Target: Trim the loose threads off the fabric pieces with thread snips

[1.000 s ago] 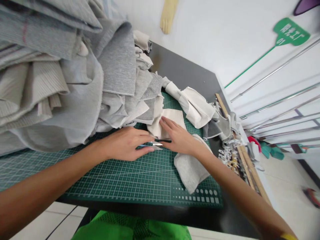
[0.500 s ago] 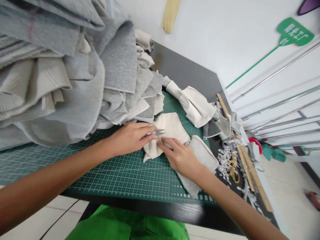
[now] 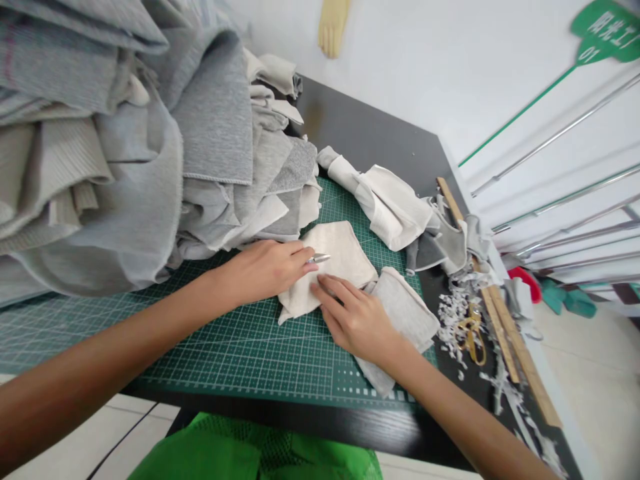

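Note:
My left hand (image 3: 280, 265) is wrapped round small metal snips (image 3: 320, 258), whose blades stick out past the fingers over a cream cloth piece (image 3: 345, 247). Most of the snips is hidden in the palm. On the lower part of that cloth rests my right hand (image 3: 353, 313), fingers slightly spread and pressing down, with nothing visible gripped. A folded light grey cloth (image 3: 407, 310) lies just right of the cream one, partly under my right wrist.
A tall heap of grey fabric (image 3: 215, 113) fills the left side of the green cutting mat (image 3: 240, 353). White cloths (image 3: 393, 203), gold scissors (image 3: 471, 337), scraps (image 3: 450, 320) and wooden strips (image 3: 523, 360) lie toward the right edge.
The snips' blades, spread apart before, now look closed. My right hand's fingers have loosened and lie flatter on the cream cloth. The camera view has shifted slightly.

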A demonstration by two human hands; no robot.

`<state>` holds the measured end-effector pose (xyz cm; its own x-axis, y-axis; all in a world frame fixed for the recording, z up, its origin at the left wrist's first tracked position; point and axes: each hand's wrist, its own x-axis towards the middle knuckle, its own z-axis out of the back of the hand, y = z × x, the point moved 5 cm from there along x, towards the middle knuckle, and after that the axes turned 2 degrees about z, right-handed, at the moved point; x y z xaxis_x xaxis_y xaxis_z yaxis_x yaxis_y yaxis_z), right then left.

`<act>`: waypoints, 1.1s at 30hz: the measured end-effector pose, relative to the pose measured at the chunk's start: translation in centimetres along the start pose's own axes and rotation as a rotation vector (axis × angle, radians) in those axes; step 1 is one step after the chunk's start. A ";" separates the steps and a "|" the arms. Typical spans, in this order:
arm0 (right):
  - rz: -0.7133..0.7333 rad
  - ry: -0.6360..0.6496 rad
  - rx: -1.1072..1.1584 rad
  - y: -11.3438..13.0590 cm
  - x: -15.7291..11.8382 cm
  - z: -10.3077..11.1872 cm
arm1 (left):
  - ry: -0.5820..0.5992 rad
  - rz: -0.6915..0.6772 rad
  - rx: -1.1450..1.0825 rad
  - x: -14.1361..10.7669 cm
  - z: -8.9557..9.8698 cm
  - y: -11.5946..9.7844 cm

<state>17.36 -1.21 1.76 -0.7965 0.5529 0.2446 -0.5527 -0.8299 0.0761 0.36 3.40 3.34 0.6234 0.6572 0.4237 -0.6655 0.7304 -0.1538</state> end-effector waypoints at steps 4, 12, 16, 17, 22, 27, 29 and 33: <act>0.003 -0.031 0.011 0.0 -0.2 -0.4 | 0.083 -0.021 0.061 2.6 -0.2 -1.1; -0.032 -0.045 0.036 -0.1 -0.3 -0.5 | 0.158 -0.091 0.097 6.9 -3.3 -2.8; -0.022 -0.033 0.031 -0.2 -0.4 -0.8 | 0.197 -0.134 0.098 6.9 -3.2 -3.6; -0.017 -0.041 0.026 -0.2 -0.4 -0.8 | 0.205 -0.142 0.099 6.8 -3.0 -3.8; -0.007 -0.096 0.014 -0.1 -0.4 -0.5 | 0.223 -0.124 0.129 4.7 -1.5 -3.0; 0.002 -0.079 0.040 -0.1 -0.5 -0.6 | 0.204 -0.085 0.162 0.7 0.3 -0.6; -0.005 -0.070 0.049 -0.1 -0.5 -0.6 | 0.165 -0.061 0.179 -0.2 0.8 -0.2; -0.013 -0.082 0.058 -0.1 -0.4 -0.5 | 0.167 -0.015 0.204 -0.6 0.7 0.0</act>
<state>17.67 -1.31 1.18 -0.7653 0.5575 0.3217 -0.5457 -0.8270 0.1351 -0.25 2.87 3.76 0.6818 0.6804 0.2686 -0.7140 0.6989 0.0420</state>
